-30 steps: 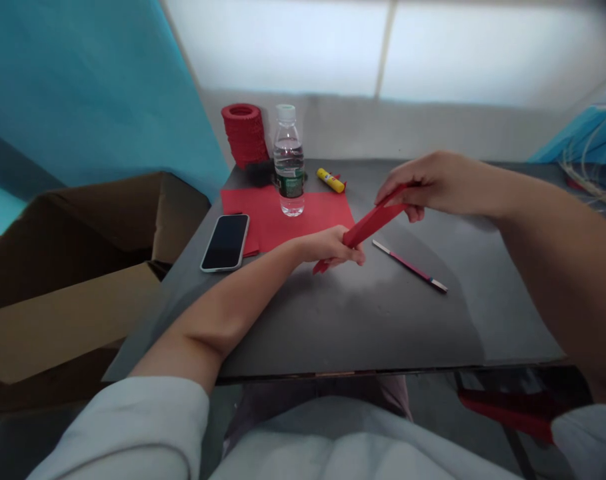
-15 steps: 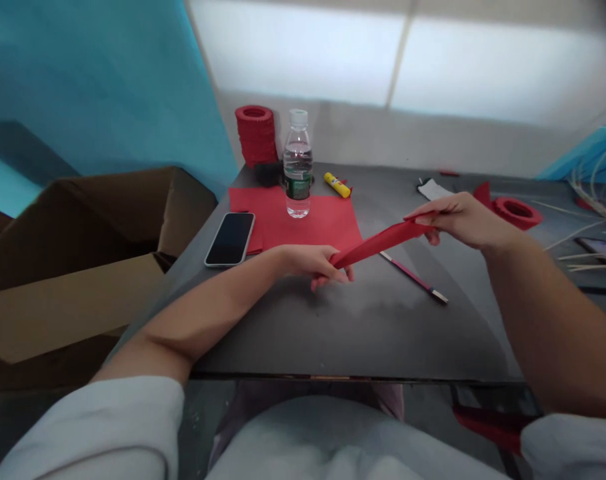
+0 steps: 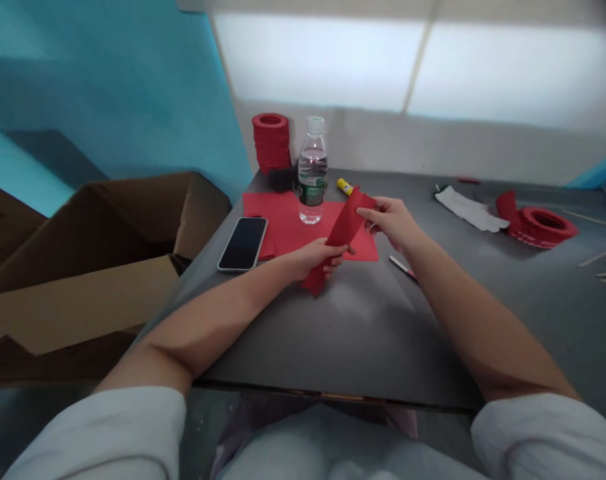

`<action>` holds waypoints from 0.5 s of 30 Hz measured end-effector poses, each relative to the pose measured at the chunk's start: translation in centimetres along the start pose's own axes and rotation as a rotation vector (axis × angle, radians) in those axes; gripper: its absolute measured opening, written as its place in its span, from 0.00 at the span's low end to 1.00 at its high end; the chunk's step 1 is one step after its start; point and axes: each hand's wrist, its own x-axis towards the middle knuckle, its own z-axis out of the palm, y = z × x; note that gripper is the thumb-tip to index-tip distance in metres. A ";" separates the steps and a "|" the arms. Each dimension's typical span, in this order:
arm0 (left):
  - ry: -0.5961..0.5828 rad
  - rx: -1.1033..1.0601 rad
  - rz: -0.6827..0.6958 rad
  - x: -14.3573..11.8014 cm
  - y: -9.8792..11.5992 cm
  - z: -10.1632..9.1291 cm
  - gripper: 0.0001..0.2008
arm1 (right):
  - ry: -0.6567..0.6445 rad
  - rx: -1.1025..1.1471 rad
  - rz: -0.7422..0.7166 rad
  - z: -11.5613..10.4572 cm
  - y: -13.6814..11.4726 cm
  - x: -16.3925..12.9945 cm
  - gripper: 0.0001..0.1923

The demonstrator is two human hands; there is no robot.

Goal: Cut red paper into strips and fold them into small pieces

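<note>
A strip of red paper [image 3: 343, 225] slants between my two hands above the grey table [image 3: 333, 347]. My left hand [image 3: 319, 259] is closed around its lower part, and the strip's jagged end pokes out below the fingers. With thumb and fingers, my right hand [image 3: 389, 219] pinches the upper end. Behind the strip lies a flat red paper sheet [image 3: 287, 230], partly covered by it. A clear water bottle [image 3: 313, 173] with a white cap stands on that sheet. A yellow glue stick [image 3: 345, 187] shows partly behind the strip's top.
A phone [image 3: 243, 244] lies left of the sheet. Stacked red rings [image 3: 271, 143] stand at the back. Rightward are a slim brush-like tool [image 3: 401, 267], a white glove [image 3: 470, 208] and a red paper ring [image 3: 545, 227]. An open cardboard box [image 3: 107, 293] sits left of the table.
My right hand has moved left, closer to my left hand. The strip, stretched lengthwise before, now stands more steeply with its face showing. The view has shifted slightly.
</note>
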 end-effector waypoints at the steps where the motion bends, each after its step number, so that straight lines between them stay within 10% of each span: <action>1: -0.013 -0.020 0.005 0.0 0.1 -0.3 0.11 | 0.038 -0.043 -0.023 0.5 0.2 0.2 0.12; 10: 0.052 -0.300 0.013 1.0 -0.3 -1.8 0.32 | 0.171 -0.808 -0.936 3.9 2.6 -1.5 0.10; 15: 0.147 -0.338 0.041 0.8 0.0 -1.7 0.31 | 0.131 -0.945 -1.072 5.2 3.7 -2.1 0.09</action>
